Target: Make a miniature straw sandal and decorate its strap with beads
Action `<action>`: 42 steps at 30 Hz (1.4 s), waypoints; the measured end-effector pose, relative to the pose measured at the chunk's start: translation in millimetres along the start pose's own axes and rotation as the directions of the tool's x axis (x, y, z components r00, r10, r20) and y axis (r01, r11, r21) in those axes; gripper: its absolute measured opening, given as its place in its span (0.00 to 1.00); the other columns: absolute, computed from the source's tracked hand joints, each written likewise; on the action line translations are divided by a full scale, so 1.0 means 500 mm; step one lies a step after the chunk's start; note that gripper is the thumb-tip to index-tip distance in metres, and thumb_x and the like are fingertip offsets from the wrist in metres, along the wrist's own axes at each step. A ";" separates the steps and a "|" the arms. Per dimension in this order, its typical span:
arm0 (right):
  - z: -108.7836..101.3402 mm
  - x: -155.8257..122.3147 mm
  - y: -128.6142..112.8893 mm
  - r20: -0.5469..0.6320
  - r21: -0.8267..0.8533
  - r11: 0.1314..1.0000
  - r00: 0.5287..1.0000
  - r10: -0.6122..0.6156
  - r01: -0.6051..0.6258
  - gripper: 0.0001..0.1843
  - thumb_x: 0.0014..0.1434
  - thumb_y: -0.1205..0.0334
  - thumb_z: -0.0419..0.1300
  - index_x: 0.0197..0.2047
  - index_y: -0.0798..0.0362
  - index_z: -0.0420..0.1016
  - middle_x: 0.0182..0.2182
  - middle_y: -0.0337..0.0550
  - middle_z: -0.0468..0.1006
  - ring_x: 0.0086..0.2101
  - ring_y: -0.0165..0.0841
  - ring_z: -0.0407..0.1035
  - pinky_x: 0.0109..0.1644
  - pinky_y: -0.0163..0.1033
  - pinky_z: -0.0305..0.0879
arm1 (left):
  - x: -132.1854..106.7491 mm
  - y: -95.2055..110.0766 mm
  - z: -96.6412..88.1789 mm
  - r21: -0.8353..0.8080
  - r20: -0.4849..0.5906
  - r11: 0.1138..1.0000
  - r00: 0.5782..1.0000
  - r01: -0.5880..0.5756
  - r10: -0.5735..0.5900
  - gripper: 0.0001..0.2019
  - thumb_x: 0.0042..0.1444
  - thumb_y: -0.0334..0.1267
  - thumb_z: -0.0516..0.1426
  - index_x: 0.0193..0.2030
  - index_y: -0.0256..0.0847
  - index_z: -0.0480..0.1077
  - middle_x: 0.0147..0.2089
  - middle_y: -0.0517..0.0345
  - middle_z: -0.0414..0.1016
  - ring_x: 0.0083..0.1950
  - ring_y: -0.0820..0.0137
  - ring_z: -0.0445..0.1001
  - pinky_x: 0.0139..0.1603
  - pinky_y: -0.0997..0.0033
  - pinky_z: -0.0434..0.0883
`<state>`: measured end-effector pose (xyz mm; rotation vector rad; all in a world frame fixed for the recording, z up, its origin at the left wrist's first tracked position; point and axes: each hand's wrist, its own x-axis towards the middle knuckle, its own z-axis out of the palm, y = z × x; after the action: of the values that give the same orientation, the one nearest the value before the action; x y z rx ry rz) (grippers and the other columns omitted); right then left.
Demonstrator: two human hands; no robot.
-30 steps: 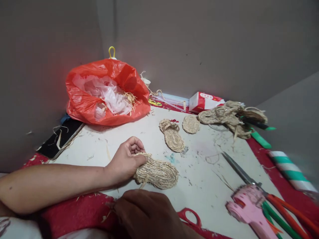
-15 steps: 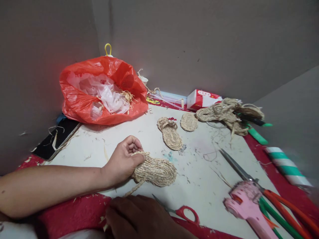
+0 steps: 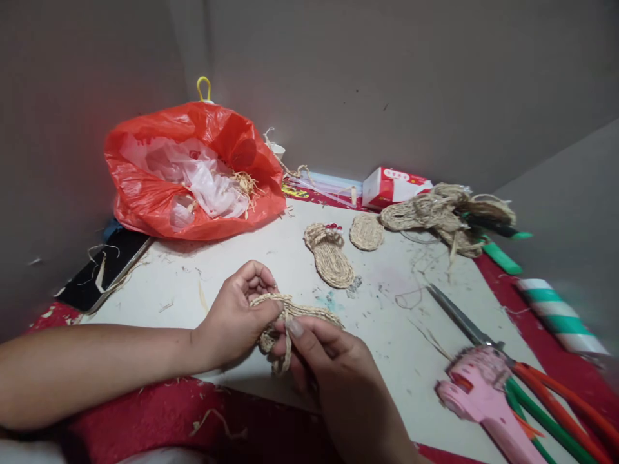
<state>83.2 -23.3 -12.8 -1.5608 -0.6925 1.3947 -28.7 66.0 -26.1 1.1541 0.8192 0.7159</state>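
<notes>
My left hand [image 3: 238,317] is closed around the left end of a woven straw sole [image 3: 315,311], its thumb pressed on top. My right hand [image 3: 341,364] has come over the sole and pinches a braided straw cord [image 3: 286,351] at its near side, between thumb and fingers. Most of the sole's face is hidden behind the right hand. Beyond the hands lie a small straw slipper [image 3: 329,258] with red beads on its strap and an oval straw piece [image 3: 366,232].
At the back left sits a red plastic bag [image 3: 193,222] with straw scraps, beside a black phone [image 3: 107,267]. To the right are a pink glue gun [image 3: 483,396], long-bladed shears [image 3: 464,322], a bundle of straw pieces [image 3: 430,212] and a green-and-white striped roll [image 3: 561,316]. A red-and-white box [image 3: 396,187] stands behind.
My right hand has risen from the front edge to the sole and taken the braided cord. It now covers the small red-handled scissors. My left hand keeps its grip.
</notes>
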 end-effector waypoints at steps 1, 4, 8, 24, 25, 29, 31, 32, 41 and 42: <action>0.000 0.006 0.000 0.004 0.049 0.998 1.000 0.026 -0.026 0.18 0.59 0.50 0.58 0.25 0.55 0.72 0.12 0.29 0.59 0.15 0.23 0.49 0.19 0.29 0.45 | 0.000 0.001 0.002 -0.032 0.025 0.999 0.999 0.022 -0.022 0.10 0.49 0.27 0.55 0.34 0.43 0.58 0.25 0.70 0.66 0.17 0.79 0.66 0.18 0.78 0.63; 0.001 0.015 0.006 0.031 0.161 0.985 0.997 0.065 -0.069 0.17 0.58 0.50 0.59 0.26 0.55 0.71 0.13 0.29 0.60 0.15 0.23 0.48 0.19 0.30 0.42 | 0.000 0.006 0.005 -0.059 0.038 0.998 0.999 0.035 -0.033 0.11 0.48 0.25 0.54 0.34 0.43 0.57 0.22 0.71 0.67 0.16 0.78 0.68 0.17 0.79 0.65; -0.001 0.019 0.007 0.039 0.169 0.983 0.997 0.068 -0.074 0.16 0.58 0.50 0.58 0.28 0.55 0.71 0.13 0.29 0.61 0.15 0.23 0.48 0.19 0.31 0.42 | 0.001 0.007 0.005 -0.047 0.004 0.999 1.000 0.023 -0.023 0.11 0.47 0.24 0.55 0.34 0.42 0.59 0.23 0.71 0.68 0.17 0.79 0.68 0.18 0.81 0.65; 0.004 0.022 -0.008 -0.004 0.171 0.976 0.990 0.140 -0.137 0.16 0.54 0.51 0.60 0.23 0.55 0.73 0.10 0.32 0.64 0.13 0.21 0.51 0.17 0.29 0.45 | -0.009 0.006 0.001 0.135 -0.048 0.991 0.998 -0.025 0.032 0.09 0.47 0.24 0.56 0.32 0.41 0.62 0.23 0.70 0.65 0.20 0.81 0.67 0.21 0.81 0.63; 0.005 0.021 -0.010 -0.009 0.173 0.974 0.989 0.148 -0.145 0.16 0.53 0.52 0.60 0.23 0.55 0.73 0.10 0.32 0.64 0.13 0.21 0.51 0.17 0.28 0.45 | -0.010 0.005 0.000 0.170 -0.054 0.984 0.997 -0.042 0.052 0.09 0.47 0.24 0.56 0.33 0.40 0.62 0.24 0.69 0.65 0.20 0.81 0.67 0.22 0.81 0.63; 0.006 0.020 -0.010 -0.031 0.146 0.980 0.990 0.141 -0.135 0.15 0.53 0.52 0.60 0.22 0.55 0.72 0.09 0.31 0.64 0.12 0.21 0.51 0.16 0.28 0.45 | -0.012 0.005 -0.006 0.184 -0.001 0.982 0.999 -0.050 0.051 0.08 0.50 0.26 0.57 0.35 0.41 0.62 0.24 0.68 0.66 0.21 0.80 0.69 0.24 0.80 0.64; 0.005 0.021 -0.007 -0.038 0.133 0.983 0.990 0.134 -0.127 0.15 0.53 0.53 0.60 0.22 0.55 0.72 0.09 0.31 0.64 0.12 0.21 0.50 0.16 0.28 0.45 | -0.012 0.008 -0.008 0.138 0.050 0.990 0.998 -0.039 0.033 0.08 0.52 0.27 0.57 0.36 0.41 0.61 0.24 0.69 0.66 0.21 0.79 0.69 0.24 0.79 0.64; 0.004 0.022 -0.006 -0.040 0.132 0.983 0.991 0.131 -0.125 0.15 0.53 0.53 0.59 0.23 0.55 0.72 0.10 0.31 0.64 0.12 0.21 0.50 0.16 0.28 0.45 | -0.012 0.009 -0.009 0.123 0.074 0.992 0.997 -0.039 0.030 0.08 0.52 0.28 0.57 0.36 0.41 0.61 0.23 0.69 0.66 0.22 0.78 0.69 0.24 0.79 0.65; -0.010 0.031 -0.011 0.024 0.143 0.982 0.993 0.118 -0.120 0.17 0.55 0.52 0.58 0.21 0.53 0.67 0.12 0.32 0.66 0.13 0.22 0.53 0.16 0.29 0.47 | -0.006 0.004 -0.011 0.202 0.100 0.973 0.991 -0.108 0.089 0.10 0.51 0.28 0.60 0.38 0.39 0.64 0.31 0.66 0.63 0.27 0.81 0.61 0.26 0.81 0.62; -0.011 0.031 -0.014 0.033 0.147 0.982 0.993 0.117 -0.121 0.17 0.55 0.52 0.57 0.20 0.53 0.66 0.12 0.33 0.67 0.13 0.22 0.53 0.17 0.29 0.48 | -0.005 0.004 -0.010 0.193 0.099 0.976 0.991 -0.104 0.086 0.10 0.51 0.27 0.59 0.38 0.39 0.64 0.31 0.66 0.63 0.28 0.81 0.60 0.27 0.81 0.62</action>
<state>92.6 -8.2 -14.2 -1.4900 -0.5033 1.5199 -34.4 66.9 -24.6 1.4029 0.7759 0.6666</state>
